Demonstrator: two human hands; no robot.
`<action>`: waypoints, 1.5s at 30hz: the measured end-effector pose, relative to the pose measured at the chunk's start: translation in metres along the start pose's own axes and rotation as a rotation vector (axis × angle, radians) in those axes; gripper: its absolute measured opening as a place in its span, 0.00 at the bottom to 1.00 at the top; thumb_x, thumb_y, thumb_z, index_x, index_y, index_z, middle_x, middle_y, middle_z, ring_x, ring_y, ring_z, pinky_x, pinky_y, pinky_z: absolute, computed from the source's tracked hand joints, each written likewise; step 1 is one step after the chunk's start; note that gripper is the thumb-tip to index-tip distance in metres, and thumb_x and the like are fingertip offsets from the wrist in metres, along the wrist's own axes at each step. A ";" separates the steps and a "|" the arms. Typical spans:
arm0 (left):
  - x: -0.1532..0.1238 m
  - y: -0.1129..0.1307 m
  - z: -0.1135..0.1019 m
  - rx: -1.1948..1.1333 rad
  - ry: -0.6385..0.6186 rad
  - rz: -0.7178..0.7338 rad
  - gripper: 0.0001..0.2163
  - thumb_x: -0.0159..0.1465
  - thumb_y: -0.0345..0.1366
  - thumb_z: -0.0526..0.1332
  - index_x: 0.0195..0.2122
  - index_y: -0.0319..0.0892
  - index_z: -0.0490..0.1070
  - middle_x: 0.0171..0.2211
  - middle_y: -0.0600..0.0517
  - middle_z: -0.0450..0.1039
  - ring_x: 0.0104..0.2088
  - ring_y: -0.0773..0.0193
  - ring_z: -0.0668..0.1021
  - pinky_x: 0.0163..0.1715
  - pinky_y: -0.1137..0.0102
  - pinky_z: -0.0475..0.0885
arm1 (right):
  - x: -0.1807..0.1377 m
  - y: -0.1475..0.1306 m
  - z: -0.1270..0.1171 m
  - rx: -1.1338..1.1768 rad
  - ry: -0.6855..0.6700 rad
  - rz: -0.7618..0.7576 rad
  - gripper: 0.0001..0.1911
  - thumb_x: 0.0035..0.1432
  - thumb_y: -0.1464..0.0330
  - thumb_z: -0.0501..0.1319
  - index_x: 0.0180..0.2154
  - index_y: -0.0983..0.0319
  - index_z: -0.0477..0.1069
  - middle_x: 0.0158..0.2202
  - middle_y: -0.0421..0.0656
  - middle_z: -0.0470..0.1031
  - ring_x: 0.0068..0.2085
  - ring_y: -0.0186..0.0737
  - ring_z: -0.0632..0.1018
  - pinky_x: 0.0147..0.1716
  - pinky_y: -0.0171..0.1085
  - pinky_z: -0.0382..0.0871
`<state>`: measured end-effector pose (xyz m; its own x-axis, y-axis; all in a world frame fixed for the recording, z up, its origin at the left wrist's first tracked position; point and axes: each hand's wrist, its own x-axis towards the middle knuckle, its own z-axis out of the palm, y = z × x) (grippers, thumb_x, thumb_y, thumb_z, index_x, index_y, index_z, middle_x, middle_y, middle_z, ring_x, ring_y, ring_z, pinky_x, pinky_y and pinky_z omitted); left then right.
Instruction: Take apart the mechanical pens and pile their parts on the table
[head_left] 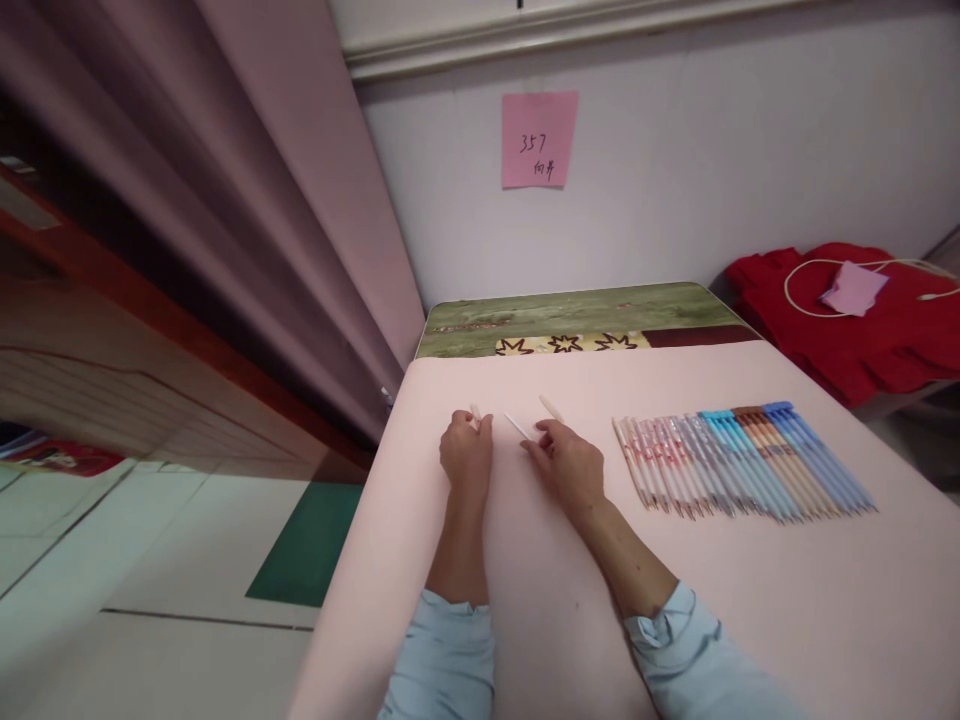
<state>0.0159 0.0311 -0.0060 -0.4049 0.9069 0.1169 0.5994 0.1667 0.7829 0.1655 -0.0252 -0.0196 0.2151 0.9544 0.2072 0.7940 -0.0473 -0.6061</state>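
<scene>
My left hand (466, 452) is closed, its fingers wrapped round a small pale pen part (475, 411) whose end shows above the thumb. Just to the right, my right hand (571, 468) pinches a thin white stick (516, 427) like a pen refill between thumb and fingertips, slanting up to the left. Beyond its knuckles shows a cream, pen-like piece (551, 408); whether the hand touches it I cannot tell. Right of both hands, several pens (712, 465) lie side by side in a row, from white and red-patterned to light blue, brown and blue, with tips facing me.
A pale pink cloth (750, 620) covers the table, whose green patterned top (585, 312) shows at the back. Red fabric (847, 340) with a cable and pink notes sits at the right. A purple curtain (300, 200) hangs on the left, and a pink note (538, 140) on the wall.
</scene>
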 end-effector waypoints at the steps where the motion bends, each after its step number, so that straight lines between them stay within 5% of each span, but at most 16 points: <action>1: -0.001 0.002 -0.001 0.069 -0.024 0.011 0.09 0.57 0.43 0.65 0.33 0.46 0.71 0.26 0.49 0.73 0.35 0.53 0.76 0.37 0.66 0.65 | 0.000 -0.001 -0.001 0.019 0.005 -0.017 0.14 0.61 0.58 0.60 0.45 0.57 0.72 0.36 0.40 0.79 0.33 0.36 0.78 0.31 0.35 0.61; 5: -0.003 0.006 -0.002 0.271 -0.082 0.066 0.09 0.64 0.42 0.56 0.38 0.45 0.71 0.37 0.47 0.76 0.40 0.54 0.76 0.38 0.64 0.66 | 0.002 -0.002 -0.020 -0.049 0.037 0.010 0.11 0.64 0.61 0.57 0.43 0.56 0.73 0.39 0.39 0.79 0.35 0.36 0.78 0.32 0.34 0.60; 13: 0.002 0.005 0.000 0.248 -0.052 0.097 0.09 0.63 0.39 0.58 0.42 0.44 0.71 0.40 0.47 0.74 0.41 0.55 0.76 0.39 0.64 0.67 | -0.017 0.038 -0.101 -0.423 -0.095 0.450 0.14 0.59 0.55 0.58 0.34 0.58 0.73 0.34 0.44 0.78 0.35 0.45 0.77 0.27 0.36 0.55; 26: 0.012 -0.007 0.012 -0.009 0.052 0.148 0.07 0.61 0.37 0.59 0.37 0.42 0.72 0.36 0.49 0.75 0.36 0.59 0.76 0.41 0.64 0.69 | -0.020 0.043 -0.107 -0.545 -0.138 0.475 0.19 0.58 0.53 0.57 0.42 0.60 0.72 0.44 0.50 0.77 0.41 0.49 0.79 0.35 0.40 0.65; 32: 0.015 -0.010 0.016 -0.055 0.042 0.142 0.07 0.60 0.38 0.59 0.36 0.43 0.73 0.33 0.50 0.74 0.34 0.59 0.76 0.41 0.64 0.70 | -0.018 0.038 -0.109 -0.485 -0.190 0.461 0.15 0.57 0.55 0.58 0.38 0.58 0.75 0.38 0.47 0.79 0.41 0.49 0.79 0.35 0.39 0.65; 39: 0.019 -0.013 0.017 -0.062 0.055 0.129 0.07 0.59 0.39 0.59 0.36 0.43 0.73 0.32 0.50 0.75 0.35 0.59 0.76 0.42 0.63 0.70 | -0.033 0.057 -0.130 -0.499 0.000 0.508 0.20 0.63 0.53 0.52 0.45 0.58 0.74 0.46 0.48 0.76 0.43 0.46 0.78 0.36 0.39 0.66; 45: 0.020 -0.014 0.019 -0.054 0.039 0.125 0.08 0.59 0.40 0.59 0.36 0.43 0.73 0.33 0.50 0.76 0.34 0.59 0.76 0.41 0.64 0.70 | -0.037 0.081 -0.142 -0.605 -0.006 0.571 0.23 0.64 0.54 0.52 0.52 0.61 0.70 0.50 0.53 0.73 0.48 0.51 0.76 0.39 0.43 0.68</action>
<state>0.0128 0.0541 -0.0267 -0.3560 0.9035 0.2386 0.6091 0.0308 0.7925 0.3025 -0.1063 0.0324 0.6762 0.7366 -0.0123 0.7323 -0.6738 -0.0987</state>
